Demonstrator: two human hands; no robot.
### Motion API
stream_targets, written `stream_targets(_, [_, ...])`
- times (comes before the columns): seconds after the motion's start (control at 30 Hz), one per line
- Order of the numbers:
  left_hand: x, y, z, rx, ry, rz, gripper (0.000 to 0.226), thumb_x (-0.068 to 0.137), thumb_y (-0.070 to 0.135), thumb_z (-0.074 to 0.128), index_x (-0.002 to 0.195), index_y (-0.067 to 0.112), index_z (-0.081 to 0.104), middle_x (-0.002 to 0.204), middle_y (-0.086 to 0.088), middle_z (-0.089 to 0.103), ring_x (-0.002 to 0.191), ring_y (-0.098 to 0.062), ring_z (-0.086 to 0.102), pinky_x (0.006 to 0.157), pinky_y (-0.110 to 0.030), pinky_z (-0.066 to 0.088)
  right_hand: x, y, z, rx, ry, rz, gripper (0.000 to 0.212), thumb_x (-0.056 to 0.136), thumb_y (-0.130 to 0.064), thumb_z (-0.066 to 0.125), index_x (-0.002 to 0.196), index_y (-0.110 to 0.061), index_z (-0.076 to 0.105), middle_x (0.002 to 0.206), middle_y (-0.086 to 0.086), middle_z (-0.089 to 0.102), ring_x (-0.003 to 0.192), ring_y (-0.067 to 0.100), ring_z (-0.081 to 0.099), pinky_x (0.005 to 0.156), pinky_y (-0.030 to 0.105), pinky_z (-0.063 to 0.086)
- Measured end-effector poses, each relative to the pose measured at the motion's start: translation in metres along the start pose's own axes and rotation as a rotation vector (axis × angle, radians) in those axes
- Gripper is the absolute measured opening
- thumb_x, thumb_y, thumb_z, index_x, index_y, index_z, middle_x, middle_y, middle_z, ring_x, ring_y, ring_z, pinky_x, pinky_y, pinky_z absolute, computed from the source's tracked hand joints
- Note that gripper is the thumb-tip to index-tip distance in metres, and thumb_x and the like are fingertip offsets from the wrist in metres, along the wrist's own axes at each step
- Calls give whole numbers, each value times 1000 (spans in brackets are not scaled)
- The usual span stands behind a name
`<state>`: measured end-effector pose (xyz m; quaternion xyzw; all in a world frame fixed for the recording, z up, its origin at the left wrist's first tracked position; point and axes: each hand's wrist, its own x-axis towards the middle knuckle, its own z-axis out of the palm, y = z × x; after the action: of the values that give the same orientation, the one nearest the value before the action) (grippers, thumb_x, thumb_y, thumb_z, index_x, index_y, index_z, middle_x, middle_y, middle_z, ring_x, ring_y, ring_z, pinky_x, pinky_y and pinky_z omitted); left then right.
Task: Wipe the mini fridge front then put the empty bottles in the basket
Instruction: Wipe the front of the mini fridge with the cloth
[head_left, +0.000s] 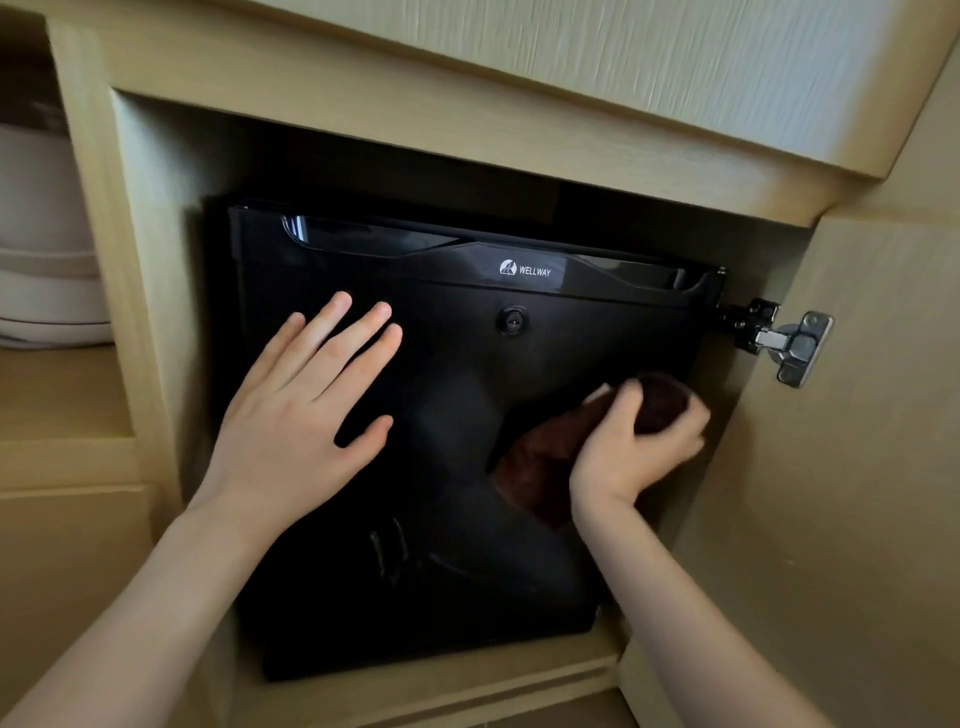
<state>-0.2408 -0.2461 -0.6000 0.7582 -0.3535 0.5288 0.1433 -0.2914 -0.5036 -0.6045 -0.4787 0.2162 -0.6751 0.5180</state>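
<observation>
Our right hand (631, 447) closes its grip on a brown cloth (545, 457) against the mini fridge (467, 389) door; left hand (296, 410) lies open, flat. Right fingertips blur.

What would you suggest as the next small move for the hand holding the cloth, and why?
Probably sweep the brown cloth leftward across the fridge door: the right hand presses it at the door's right edge, while the left hand lies flat on the door.

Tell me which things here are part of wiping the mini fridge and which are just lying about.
Part of the job:
- mini fridge, its black front
- brown cloth, gripped in the right hand
- left hand, flat against the door

Just there:
- white dishes on the side shelf
- cabinet hinge

No bottles or basket in view.
</observation>
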Motion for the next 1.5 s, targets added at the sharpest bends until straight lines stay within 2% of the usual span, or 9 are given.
stream_targets(0.07, [0,0,1,-6,9,1,66,88,33,61,150,17,43,160,3,33,152,-21,22,124,-43,16,11,-15,15,23,-32,-126,32,85,-22,66,115,-17,56,107,2,45,91,-8,54,70,-4,35])
stream_targets(0.27, [0,2,0,-13,10,-3,67,87,31,63,149,17,43,159,2,36,151,-21,23,124,-43,18,-31,32,-27,-107,-143,-119,32,91,-21,66,118,-19,50,109,-1,42,92,7,49,78,14,42])
stream_targets(0.53, [0,3,1,-9,20,-9,67,86,31,62,149,16,43,160,2,34,152,-21,22,124,-44,17,0,-19,14,1,-103,-219,31,85,-20,67,114,-17,55,101,-5,43,90,-15,49,74,-2,35])
stream_targets(0.7, [1,3,-2,-11,-26,-10,70,86,33,63,150,18,41,161,4,31,152,-20,19,124,-41,14,-26,3,-2,-55,-129,-213,36,86,-25,64,118,-14,52,108,0,42,88,6,47,80,1,35])
stream_targets(0.87, [2,4,-5,-22,-33,-25,70,86,31,65,150,17,41,160,3,33,153,-19,18,125,-41,13,-64,26,-28,-176,-290,-117,31,89,-12,67,116,-7,53,112,8,38,98,17,46,88,35,48])
stream_targets(1.03, [2,6,-6,-17,-49,-28,69,87,30,64,150,16,40,160,2,33,153,-19,16,125,-41,10,-24,-36,25,-24,-166,-237,33,84,-17,68,114,-10,58,106,5,44,92,16,50,81,2,35])
stream_targets(1.23, [1,4,-7,-8,-63,-7,68,88,29,63,151,16,39,160,1,32,153,-21,16,125,-41,10,-37,-5,-1,-81,-226,-276,35,86,-14,68,118,-5,54,110,11,44,98,-16,44,82,-1,32])
stream_targets(1.37, [-4,6,-8,11,-62,-13,68,89,24,68,150,15,40,159,-1,34,153,-23,18,125,-44,14,-47,27,-40,-231,-391,-209,35,87,-3,70,116,0,52,113,23,43,96,-11,45,82,0,35])
stream_targets(1.5, [-1,15,-6,35,-18,-25,65,88,25,64,148,11,43,157,-4,38,152,-26,21,125,-44,15,-21,-10,-8,-122,-279,-204,34,86,-11,69,115,-3,54,108,11,41,92,-4,46,79,-1,33])
